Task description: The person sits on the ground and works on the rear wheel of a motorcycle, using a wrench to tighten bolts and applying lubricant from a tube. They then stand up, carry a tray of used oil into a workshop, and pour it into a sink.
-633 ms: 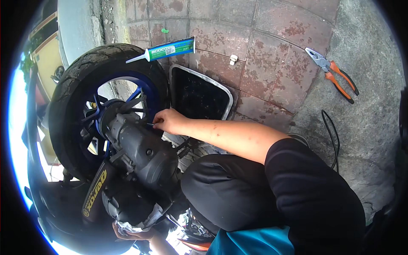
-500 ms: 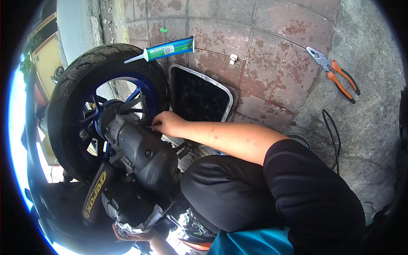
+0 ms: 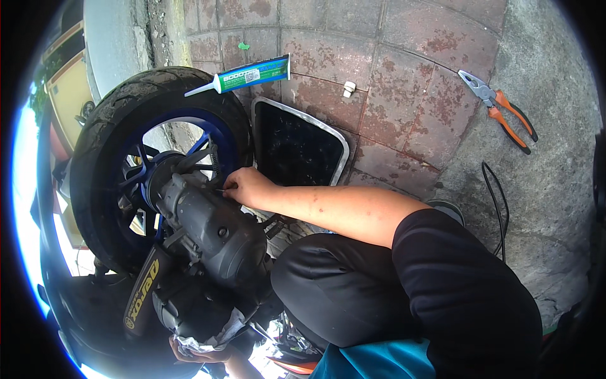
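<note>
My right hand (image 3: 248,186) pinches a small thin item, too small to name, beside the black gear housing (image 3: 214,234) of a scooter, right of the rear tire (image 3: 95,170) on its blue rim (image 3: 145,164). At the bottom, my left hand (image 3: 201,355) holds crumpled white paper (image 3: 202,341) against the lower black casing (image 3: 186,300). Its fingers are partly under the paper.
A green-and-blue tube with nozzle (image 3: 252,74) is above the tire. A black tray (image 3: 297,148) lies on the pavers (image 3: 398,95). Orange-handled pliers (image 3: 495,107), a small white piece (image 3: 348,89) and a black cable (image 3: 502,215) lie further right.
My right hand has shifted slightly left and downward, still pinching beside the housing. My left hand stays on the paper. The view has shifted slightly.
</note>
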Demonstrator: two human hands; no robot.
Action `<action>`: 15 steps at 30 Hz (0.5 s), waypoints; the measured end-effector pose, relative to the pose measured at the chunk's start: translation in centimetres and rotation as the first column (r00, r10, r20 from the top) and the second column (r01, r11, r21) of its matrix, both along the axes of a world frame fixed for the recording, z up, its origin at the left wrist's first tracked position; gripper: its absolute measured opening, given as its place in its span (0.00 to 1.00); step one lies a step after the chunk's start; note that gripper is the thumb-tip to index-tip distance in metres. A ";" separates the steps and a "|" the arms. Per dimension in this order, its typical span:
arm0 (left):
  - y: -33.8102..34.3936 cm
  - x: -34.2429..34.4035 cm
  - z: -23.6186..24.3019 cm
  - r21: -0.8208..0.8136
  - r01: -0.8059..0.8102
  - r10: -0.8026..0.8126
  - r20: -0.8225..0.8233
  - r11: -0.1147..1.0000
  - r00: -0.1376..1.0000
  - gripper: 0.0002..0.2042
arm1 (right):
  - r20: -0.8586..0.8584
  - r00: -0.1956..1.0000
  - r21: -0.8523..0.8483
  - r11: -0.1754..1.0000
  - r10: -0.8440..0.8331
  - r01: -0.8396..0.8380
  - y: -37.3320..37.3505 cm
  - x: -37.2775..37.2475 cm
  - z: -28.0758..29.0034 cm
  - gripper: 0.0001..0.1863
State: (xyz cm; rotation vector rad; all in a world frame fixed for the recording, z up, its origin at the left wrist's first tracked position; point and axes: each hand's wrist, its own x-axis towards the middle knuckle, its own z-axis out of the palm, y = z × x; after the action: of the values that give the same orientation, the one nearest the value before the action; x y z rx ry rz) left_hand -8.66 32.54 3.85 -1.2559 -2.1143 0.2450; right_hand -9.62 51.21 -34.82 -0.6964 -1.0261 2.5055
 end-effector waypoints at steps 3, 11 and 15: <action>0.1 0.0 -0.2 0.003 -0.007 0.007 0.002 1.000 1.000 0.29 | 0.007 1.000 -0.086 0.996 0.025 -0.024 -0.2 -0.2 0.7 0.13; 0.3 0.4 -0.7 0.033 -0.029 0.029 0.012 0.999 1.000 0.28 | 0.024 0.999 -0.091 0.995 -0.029 0.031 -0.1 -1.1 1.1 0.15; 0.4 0.6 -1.2 0.065 -0.050 0.048 0.028 0.997 0.998 0.28 | 0.033 0.999 -0.167 0.986 -0.012 0.017 0.6 -0.5 1.8 0.15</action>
State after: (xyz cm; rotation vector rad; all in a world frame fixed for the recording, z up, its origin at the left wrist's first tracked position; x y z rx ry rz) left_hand -8.01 32.91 2.68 -1.1763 -2.1603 0.1797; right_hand -10.13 51.78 -33.05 -0.7915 -0.8247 2.5969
